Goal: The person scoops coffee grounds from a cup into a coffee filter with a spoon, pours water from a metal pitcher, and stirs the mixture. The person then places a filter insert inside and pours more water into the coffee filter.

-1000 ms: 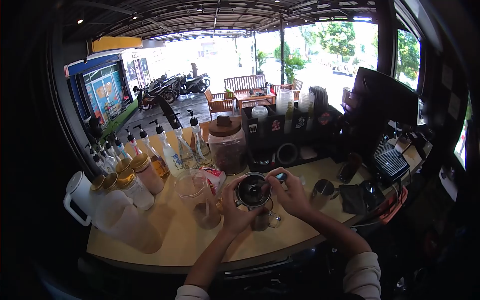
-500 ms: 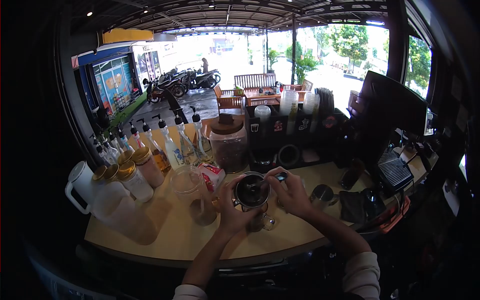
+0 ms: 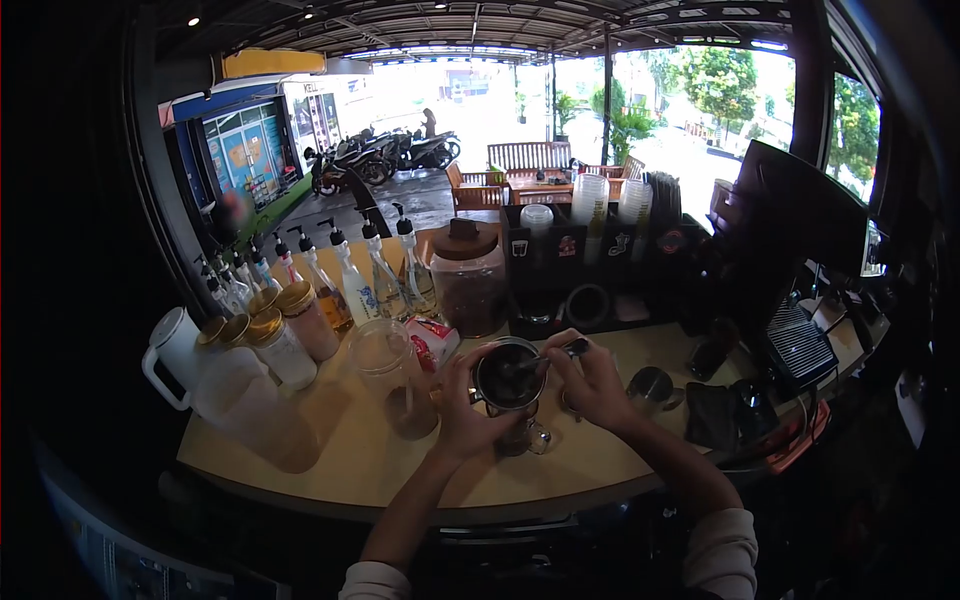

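Note:
My left hand (image 3: 468,405) is wrapped round the side of a metal cup (image 3: 509,374) with dark contents. Pinched in my right hand (image 3: 588,380) is a spoon (image 3: 535,361), whose lower end reaches into the cup. The cup is held over a small glass mug (image 3: 522,437) on the counter and partly hides it. To the left stand a clear plastic container (image 3: 385,365) and a red and white packet (image 3: 432,343). A metal pitcher (image 3: 650,385) is right of my right hand.
Gold-lidded jars (image 3: 280,348), pump bottles (image 3: 385,280) and a white pitcher (image 3: 172,350) line the left side. Behind are a wooden-lidded jar (image 3: 468,285) and a black organizer (image 3: 590,250) with cups. A dark cloth (image 3: 712,415) and a machine (image 3: 800,340) are at right.
The view has shifted, so the background sits further right. My hands still hold the cup and spoon; the spoon has moved slightly within the cup.

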Action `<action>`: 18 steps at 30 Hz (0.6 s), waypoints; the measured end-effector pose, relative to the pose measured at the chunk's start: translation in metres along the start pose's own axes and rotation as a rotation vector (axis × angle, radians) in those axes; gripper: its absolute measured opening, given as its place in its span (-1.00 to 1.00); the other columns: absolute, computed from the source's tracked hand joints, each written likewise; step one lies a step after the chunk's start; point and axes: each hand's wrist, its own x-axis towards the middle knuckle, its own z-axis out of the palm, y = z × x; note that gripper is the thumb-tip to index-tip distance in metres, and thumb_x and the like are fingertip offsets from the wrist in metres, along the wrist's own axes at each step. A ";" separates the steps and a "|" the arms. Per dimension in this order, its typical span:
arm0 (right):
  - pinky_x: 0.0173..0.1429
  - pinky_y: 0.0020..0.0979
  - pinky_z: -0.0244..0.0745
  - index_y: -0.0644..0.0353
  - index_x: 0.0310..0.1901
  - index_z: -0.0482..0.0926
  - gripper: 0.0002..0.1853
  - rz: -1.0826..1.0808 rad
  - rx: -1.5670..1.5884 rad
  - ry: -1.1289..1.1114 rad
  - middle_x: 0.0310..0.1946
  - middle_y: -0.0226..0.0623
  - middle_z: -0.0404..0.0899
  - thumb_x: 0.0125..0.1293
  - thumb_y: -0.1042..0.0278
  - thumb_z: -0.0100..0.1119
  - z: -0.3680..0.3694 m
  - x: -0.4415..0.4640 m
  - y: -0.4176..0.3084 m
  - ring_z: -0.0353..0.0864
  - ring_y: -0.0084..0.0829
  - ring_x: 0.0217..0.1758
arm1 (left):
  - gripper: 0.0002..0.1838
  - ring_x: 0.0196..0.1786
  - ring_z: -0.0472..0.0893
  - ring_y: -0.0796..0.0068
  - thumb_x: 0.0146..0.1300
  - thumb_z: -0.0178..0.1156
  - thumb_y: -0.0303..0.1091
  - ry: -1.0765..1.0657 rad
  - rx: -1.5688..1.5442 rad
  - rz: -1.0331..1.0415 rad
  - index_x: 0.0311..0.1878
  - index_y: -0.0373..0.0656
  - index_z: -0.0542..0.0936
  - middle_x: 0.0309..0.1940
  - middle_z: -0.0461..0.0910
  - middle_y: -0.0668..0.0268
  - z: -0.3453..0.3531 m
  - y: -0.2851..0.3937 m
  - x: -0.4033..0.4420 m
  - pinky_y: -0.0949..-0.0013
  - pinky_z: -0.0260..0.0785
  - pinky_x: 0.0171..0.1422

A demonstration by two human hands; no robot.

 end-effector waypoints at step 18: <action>-0.21 -0.39 0.48 0.30 -0.23 0.49 -0.90 -0.203 -0.086 -0.058 -0.44 -0.21 0.57 0.40 0.47 0.01 0.000 0.002 0.003 0.62 -0.40 -0.36 | -0.13 0.23 0.43 0.26 -0.27 0.56 -0.27 0.032 -0.044 0.008 0.22 -0.11 0.39 0.12 0.46 0.24 0.000 0.012 0.000 0.22 0.29 0.32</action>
